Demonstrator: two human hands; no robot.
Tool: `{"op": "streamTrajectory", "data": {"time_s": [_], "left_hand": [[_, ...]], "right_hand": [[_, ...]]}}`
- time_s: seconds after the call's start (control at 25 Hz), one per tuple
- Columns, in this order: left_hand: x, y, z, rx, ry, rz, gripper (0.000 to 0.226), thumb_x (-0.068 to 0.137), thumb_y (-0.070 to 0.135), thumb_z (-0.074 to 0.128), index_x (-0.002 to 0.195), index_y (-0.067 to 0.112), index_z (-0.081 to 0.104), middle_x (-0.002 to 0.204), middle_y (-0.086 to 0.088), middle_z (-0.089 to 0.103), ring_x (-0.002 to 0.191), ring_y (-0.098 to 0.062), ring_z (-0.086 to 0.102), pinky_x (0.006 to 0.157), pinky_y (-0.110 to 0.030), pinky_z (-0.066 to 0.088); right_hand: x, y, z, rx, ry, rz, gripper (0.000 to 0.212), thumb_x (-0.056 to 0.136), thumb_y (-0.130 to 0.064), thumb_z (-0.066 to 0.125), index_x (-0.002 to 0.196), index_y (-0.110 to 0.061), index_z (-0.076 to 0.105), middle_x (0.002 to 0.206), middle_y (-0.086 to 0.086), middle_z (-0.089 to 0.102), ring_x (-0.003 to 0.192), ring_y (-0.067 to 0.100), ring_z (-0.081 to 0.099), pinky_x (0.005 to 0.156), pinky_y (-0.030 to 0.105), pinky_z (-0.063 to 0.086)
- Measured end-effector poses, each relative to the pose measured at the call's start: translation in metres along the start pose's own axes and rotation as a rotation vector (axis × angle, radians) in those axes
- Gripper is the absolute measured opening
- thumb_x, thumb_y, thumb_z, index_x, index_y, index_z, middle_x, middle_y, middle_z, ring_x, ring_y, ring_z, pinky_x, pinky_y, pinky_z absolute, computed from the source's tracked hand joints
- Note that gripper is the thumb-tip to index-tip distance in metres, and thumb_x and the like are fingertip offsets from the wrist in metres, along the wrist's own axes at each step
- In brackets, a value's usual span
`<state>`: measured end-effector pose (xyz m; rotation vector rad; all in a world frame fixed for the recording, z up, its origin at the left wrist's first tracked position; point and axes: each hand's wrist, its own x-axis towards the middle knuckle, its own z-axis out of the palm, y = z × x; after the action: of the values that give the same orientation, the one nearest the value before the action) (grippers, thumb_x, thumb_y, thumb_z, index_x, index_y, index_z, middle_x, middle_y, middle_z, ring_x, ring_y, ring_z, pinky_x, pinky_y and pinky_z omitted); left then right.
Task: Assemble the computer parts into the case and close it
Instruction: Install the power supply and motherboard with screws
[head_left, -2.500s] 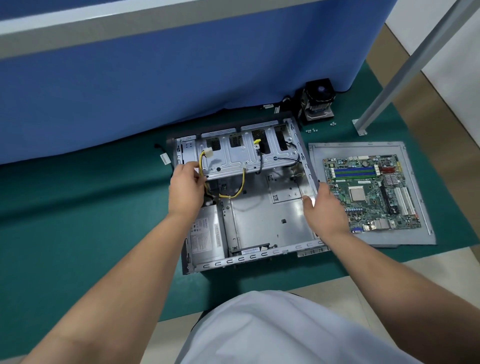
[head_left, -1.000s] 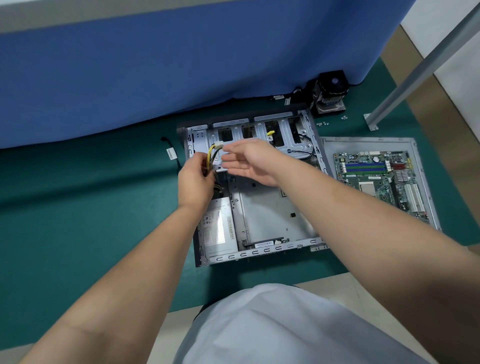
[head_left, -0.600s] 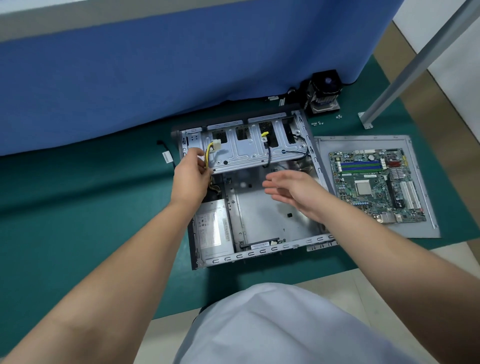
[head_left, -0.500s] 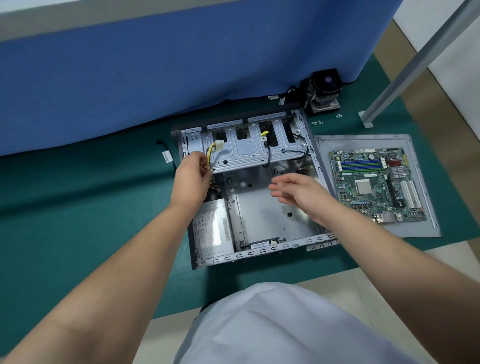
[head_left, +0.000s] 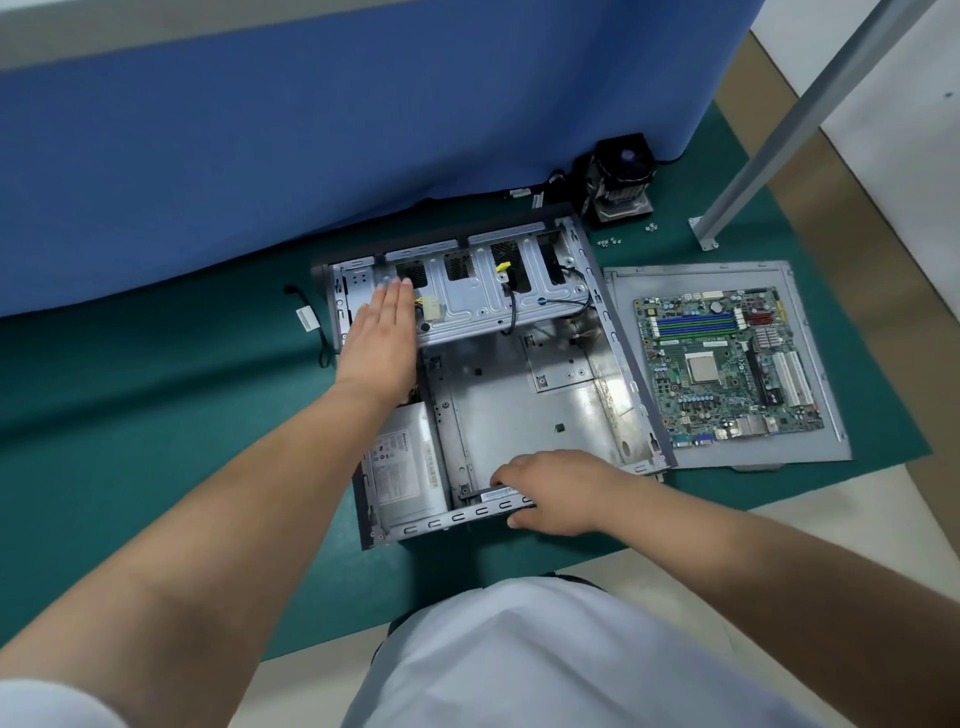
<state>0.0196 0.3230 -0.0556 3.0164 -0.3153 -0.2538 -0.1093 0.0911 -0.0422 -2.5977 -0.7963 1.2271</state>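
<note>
While the left hand (head_left: 382, 338) lies flat, fingers straight, on the drive cage (head_left: 483, 301), the right hand (head_left: 550, 491) curls over the case (head_left: 519, 415) near rim. Motherboard (head_left: 727, 364) sits well right of that grip.

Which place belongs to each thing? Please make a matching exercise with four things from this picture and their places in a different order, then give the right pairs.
Things:
1. motherboard
2. power supply
3. CPU cooler
4. left hand

Places:
A. flat on the drive cage at the far end of the case
B. on the grey side panel, right of the case
C. inside the case, near left corner
D. on the green mat behind the case, by the blue partition

Pairs: 1-B, 2-C, 3-D, 4-A
</note>
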Motion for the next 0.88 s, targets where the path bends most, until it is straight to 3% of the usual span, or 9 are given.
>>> {"op": "streamTrajectory", "data": {"time_s": [0.12, 0.28, 0.52, 0.72, 0.88], "left_hand": [[0.012, -0.003, 0.001, 0.072, -0.047, 0.039, 0.086, 0.088, -0.011, 0.036, 0.161, 0.007, -0.006, 0.169, -0.013, -0.007, 0.157, -0.028, -0.005, 0.127, -0.044, 0.004], [0.016, -0.004, 0.001, 0.092, -0.056, 0.066, 0.088, 0.085, -0.015, 0.037, 0.16, 0.005, -0.003, 0.169, -0.016, -0.006, 0.156, -0.031, -0.006, 0.127, -0.048, 0.003], [0.004, -0.005, 0.002, 0.113, -0.067, 0.037, 0.086, 0.085, -0.016, 0.033, 0.16, 0.003, -0.005, 0.169, -0.017, -0.007, 0.156, -0.034, -0.008, 0.126, -0.052, 0.005], [-0.031, -0.02, 0.007, 0.001, -0.06, -0.136, 0.09, 0.083, -0.014, 0.031, 0.159, 0.006, -0.013, 0.168, -0.015, -0.014, 0.155, -0.032, -0.013, 0.126, -0.055, 0.001], [-0.066, -0.026, 0.013, -0.111, 0.017, -0.241, 0.111, 0.08, -0.011, 0.048, 0.156, 0.019, -0.027, 0.166, -0.007, -0.026, 0.153, -0.029, -0.022, 0.124, -0.055, -0.006]], "right_hand": [[0.011, -0.013, 0.005, -0.084, 0.028, 0.021, 0.052, 0.095, -0.037, 0.065, 0.142, -0.027, 0.046, 0.13, 0.004, 0.062, 0.113, 0.033, 0.062, 0.087, 0.042, 0.053], [0.014, -0.015, 0.008, -0.121, 0.058, 0.04, 0.046, 0.095, -0.031, 0.064, 0.139, -0.026, 0.051, 0.115, 0.013, 0.065, 0.102, 0.037, 0.062, 0.074, 0.038, 0.045], [0.007, -0.01, 0.004, -0.153, 0.05, 0.049, 0.045, 0.095, -0.024, 0.063, 0.139, -0.028, 0.053, 0.114, 0.013, 0.065, 0.102, 0.038, 0.063, 0.072, 0.037, 0.044], [0.003, 0.012, -0.023, -0.316, 0.034, 0.019, 0.055, 0.093, -0.022, 0.062, 0.143, -0.04, 0.05, 0.125, 0.003, 0.066, 0.109, 0.032, 0.064, 0.084, 0.038, 0.052], [0.008, 0.028, -0.052, -0.463, 0.021, -0.02, 0.057, 0.088, -0.015, 0.06, 0.138, -0.041, 0.056, 0.127, -0.007, 0.067, 0.11, 0.023, 0.064, 0.094, 0.037, 0.049]]}}
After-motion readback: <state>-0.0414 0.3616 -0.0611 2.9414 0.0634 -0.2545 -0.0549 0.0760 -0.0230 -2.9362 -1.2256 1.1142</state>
